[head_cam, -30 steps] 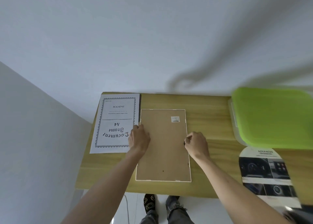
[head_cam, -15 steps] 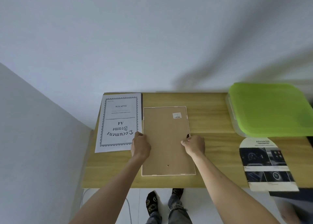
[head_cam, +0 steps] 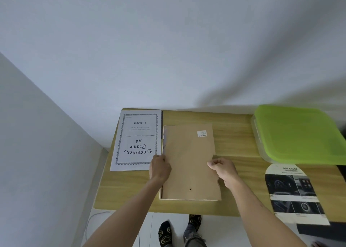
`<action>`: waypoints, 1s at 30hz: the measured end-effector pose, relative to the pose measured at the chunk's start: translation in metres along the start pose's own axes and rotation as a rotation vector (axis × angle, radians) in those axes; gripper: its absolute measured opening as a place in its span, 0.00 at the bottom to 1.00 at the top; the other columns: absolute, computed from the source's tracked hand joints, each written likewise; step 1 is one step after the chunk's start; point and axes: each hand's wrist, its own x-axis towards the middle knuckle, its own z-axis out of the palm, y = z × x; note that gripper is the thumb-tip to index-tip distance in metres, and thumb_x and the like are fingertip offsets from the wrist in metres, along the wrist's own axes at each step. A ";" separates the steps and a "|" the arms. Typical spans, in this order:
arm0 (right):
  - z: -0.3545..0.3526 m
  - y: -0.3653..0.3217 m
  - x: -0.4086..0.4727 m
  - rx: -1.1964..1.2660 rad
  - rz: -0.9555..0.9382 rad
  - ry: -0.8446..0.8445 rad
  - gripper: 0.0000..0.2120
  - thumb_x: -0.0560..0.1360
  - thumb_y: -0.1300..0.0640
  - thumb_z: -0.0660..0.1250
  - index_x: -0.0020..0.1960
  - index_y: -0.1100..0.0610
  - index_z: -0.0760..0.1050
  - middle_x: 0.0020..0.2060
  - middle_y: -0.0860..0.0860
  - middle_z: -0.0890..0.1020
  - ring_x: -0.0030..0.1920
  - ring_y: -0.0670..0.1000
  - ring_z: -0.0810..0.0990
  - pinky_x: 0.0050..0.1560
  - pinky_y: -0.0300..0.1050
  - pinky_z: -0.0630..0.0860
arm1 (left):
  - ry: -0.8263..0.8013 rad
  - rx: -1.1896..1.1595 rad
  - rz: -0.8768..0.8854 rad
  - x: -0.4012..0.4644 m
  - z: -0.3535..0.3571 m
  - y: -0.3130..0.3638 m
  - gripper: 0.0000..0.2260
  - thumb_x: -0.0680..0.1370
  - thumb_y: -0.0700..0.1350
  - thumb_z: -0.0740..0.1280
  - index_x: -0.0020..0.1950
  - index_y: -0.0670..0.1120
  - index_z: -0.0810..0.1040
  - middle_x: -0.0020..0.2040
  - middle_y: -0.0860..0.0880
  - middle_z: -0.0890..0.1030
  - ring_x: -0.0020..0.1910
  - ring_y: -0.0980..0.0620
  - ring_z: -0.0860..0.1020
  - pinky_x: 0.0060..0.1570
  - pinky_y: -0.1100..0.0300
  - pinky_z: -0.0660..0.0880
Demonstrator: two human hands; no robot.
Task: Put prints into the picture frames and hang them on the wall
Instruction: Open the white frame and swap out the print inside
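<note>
So a picture frame is lying face down in the middle of the wooden table, long axis running away from the person toward the wall, short edge at the near table edge. Its brown backing board is seen skewed a bit against the white frame edge: the left side is lifted or shifted, with a sliver of what's underneath showing along the far left edge. Could be the glass or a print under there, it's too blurry to call. A small white barcode sticker is stuck in the board's far right corner, and a little dark hole sits near the near end.

The left hand is placed at the board's left edge about halfway along, knuckles up, fingers curled over the edge and gripping it. The right hand is set at the right edge opposite, thumb and fingers pinched onto the board's edge. Both forearms come in from the bottom, angled inward.

Just left of the frame a white "Document Frame A4" insert sheet is laid flat, text upside down to the viewer, same long-axis direction. A clear bin with a lime green lid is parked at the far right, and a printed car-interior flyer is lying near it on the right. Socked feet are visible below the table.
</note>
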 end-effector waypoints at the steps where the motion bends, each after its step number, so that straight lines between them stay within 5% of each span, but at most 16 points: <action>1: -0.003 0.000 -0.001 0.030 0.004 -0.007 0.07 0.72 0.59 0.75 0.48 0.60 0.81 0.43 0.51 0.83 0.39 0.50 0.78 0.34 0.41 0.67 | 0.003 -0.011 -0.007 -0.001 -0.001 0.001 0.04 0.74 0.38 0.62 0.39 0.42 0.72 0.49 0.44 0.75 0.40 0.47 0.73 0.39 0.59 0.68; 4: -0.007 -0.003 -0.002 0.092 0.044 -0.013 0.06 0.72 0.61 0.76 0.47 0.60 0.81 0.36 0.50 0.81 0.31 0.49 0.71 0.30 0.40 0.63 | 0.000 -0.042 -0.039 0.000 -0.004 0.003 0.06 0.74 0.38 0.62 0.36 0.43 0.71 0.47 0.44 0.75 0.38 0.47 0.73 0.35 0.59 0.66; 10: -0.001 0.001 -0.004 0.207 0.122 -0.073 0.09 0.67 0.60 0.79 0.45 0.58 0.82 0.44 0.55 0.87 0.42 0.54 0.72 0.35 0.44 0.63 | 0.003 -0.103 -0.088 0.001 -0.011 0.004 0.08 0.72 0.37 0.62 0.33 0.42 0.67 0.35 0.45 0.71 0.29 0.50 0.65 0.29 0.60 0.62; 13: -0.002 0.002 -0.008 0.244 0.113 -0.106 0.08 0.67 0.62 0.78 0.44 0.58 0.82 0.42 0.54 0.87 0.42 0.55 0.73 0.35 0.44 0.64 | -0.004 -0.078 -0.085 0.000 -0.016 -0.001 0.06 0.73 0.39 0.63 0.36 0.44 0.74 0.41 0.45 0.78 0.34 0.48 0.73 0.34 0.61 0.67; 16: -0.007 -0.002 -0.017 0.284 0.098 -0.138 0.10 0.69 0.64 0.77 0.49 0.60 0.81 0.42 0.53 0.86 0.42 0.54 0.79 0.37 0.47 0.72 | 0.020 -0.052 -0.070 -0.001 -0.019 -0.002 0.07 0.76 0.44 0.64 0.47 0.44 0.81 0.55 0.44 0.78 0.52 0.45 0.77 0.40 0.59 0.68; 19: -0.016 -0.004 -0.022 0.328 0.079 -0.164 0.10 0.70 0.64 0.77 0.49 0.59 0.80 0.42 0.53 0.84 0.42 0.52 0.82 0.43 0.48 0.76 | 0.034 -0.140 -0.019 -0.007 -0.023 0.008 0.10 0.77 0.41 0.63 0.49 0.41 0.83 0.47 0.45 0.81 0.46 0.48 0.77 0.38 0.61 0.69; 21: -0.024 -0.003 -0.025 0.338 0.055 -0.130 0.09 0.70 0.63 0.77 0.48 0.59 0.81 0.42 0.52 0.84 0.41 0.50 0.81 0.41 0.45 0.75 | 0.014 -0.247 -0.004 -0.011 -0.024 0.019 0.09 0.76 0.39 0.64 0.44 0.40 0.84 0.40 0.46 0.81 0.41 0.47 0.77 0.40 0.59 0.71; 23: -0.034 0.001 -0.025 0.317 -0.003 -0.004 0.07 0.70 0.61 0.77 0.46 0.57 0.81 0.42 0.51 0.85 0.41 0.49 0.82 0.38 0.43 0.75 | -0.023 -0.311 0.007 -0.013 -0.021 0.031 0.08 0.76 0.38 0.66 0.48 0.41 0.85 0.43 0.48 0.82 0.45 0.48 0.78 0.46 0.58 0.73; 26: -0.056 0.007 -0.022 0.177 -0.100 0.156 0.04 0.72 0.58 0.76 0.44 0.53 0.82 0.47 0.51 0.85 0.47 0.51 0.82 0.49 0.47 0.78 | -0.115 -0.334 0.036 -0.016 -0.006 0.054 0.07 0.75 0.38 0.69 0.50 0.41 0.85 0.46 0.48 0.83 0.44 0.49 0.80 0.46 0.58 0.76; 30: -0.088 0.018 -0.009 0.028 -0.091 0.141 0.10 0.75 0.58 0.72 0.56 0.54 0.81 0.55 0.52 0.82 0.54 0.54 0.79 0.57 0.47 0.75 | -0.170 -0.288 0.058 -0.017 0.022 0.084 0.03 0.73 0.39 0.71 0.44 0.42 0.85 0.42 0.47 0.84 0.42 0.49 0.81 0.46 0.56 0.79</action>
